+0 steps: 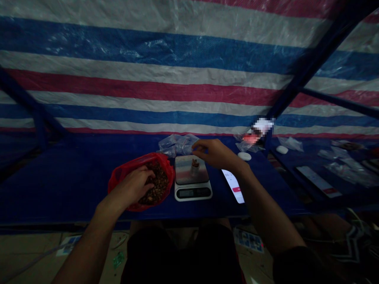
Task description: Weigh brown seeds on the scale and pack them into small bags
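Observation:
My left hand [137, 183] reaches into a red plastic bag [118, 177] of small brown pieces [160, 183], perhaps nuts or seeds. Its thumb and fingers are apart over the pieces, with the tips partly hidden. My right hand [211, 152] hovers over the back right of a white digital scale [194, 193], fingers bent together in a pinch. Whether anything is between them is too dark to tell. On the scale's metal plate stands a small clear cup [194, 169], with brown pieces showing at its top. The scale's display is unreadable.
Clear plastic bags [179, 144] lie behind the scale. A lit phone [235, 187] and a white oval object [244, 156] are to the right. Farther right, past a blue frame post [284, 98], lie another phone [318, 181] and more plastic bags [352, 169]. Striped sheeting [148, 90] hangs behind the blue table.

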`<state>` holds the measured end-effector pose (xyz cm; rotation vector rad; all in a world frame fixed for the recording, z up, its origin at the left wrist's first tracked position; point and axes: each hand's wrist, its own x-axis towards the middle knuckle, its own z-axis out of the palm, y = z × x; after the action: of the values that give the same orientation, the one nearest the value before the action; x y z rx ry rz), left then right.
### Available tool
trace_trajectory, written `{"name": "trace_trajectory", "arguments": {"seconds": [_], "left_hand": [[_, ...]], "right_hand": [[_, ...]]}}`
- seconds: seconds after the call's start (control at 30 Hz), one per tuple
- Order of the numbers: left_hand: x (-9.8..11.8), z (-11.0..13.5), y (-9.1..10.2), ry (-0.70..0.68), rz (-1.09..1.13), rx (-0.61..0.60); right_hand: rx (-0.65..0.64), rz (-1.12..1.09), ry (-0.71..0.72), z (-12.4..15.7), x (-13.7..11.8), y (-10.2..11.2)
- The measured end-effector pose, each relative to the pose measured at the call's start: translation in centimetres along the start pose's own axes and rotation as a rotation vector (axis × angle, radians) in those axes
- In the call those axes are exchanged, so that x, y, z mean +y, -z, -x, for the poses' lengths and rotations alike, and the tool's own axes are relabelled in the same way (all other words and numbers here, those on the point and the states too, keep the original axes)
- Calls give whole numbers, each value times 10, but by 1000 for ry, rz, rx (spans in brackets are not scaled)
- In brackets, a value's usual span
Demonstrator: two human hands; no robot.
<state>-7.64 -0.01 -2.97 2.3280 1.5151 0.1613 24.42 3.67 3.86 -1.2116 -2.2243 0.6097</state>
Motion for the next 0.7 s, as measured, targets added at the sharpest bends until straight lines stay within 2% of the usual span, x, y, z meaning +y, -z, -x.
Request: {"name": "trace_trajectory", "arguments": {"seconds": [0.17,0.23,0.3,0.37,0.47,0.5,0.7], "left_hand": [[1,1,5,18,20,22],[3,1,10,28,21,38],[4,2,16,25,13,41],[5,4,22,16,20,30],[7,7,29,11,68,18],[8,7,30,14,82,19],[17,1,31,-18,78,55]], "right_hand": [[448,-230,-32,-17,11,-21],[591,-319,-72,-25,18,-31],[668,-380,-86,-30,26,-37],[580,-403,-58,-28,33,-38],[290,-381,11,-18,38,-36],[229,-373,27,-15,38,-36],[141,-348,9,-10,32,-40]]}}
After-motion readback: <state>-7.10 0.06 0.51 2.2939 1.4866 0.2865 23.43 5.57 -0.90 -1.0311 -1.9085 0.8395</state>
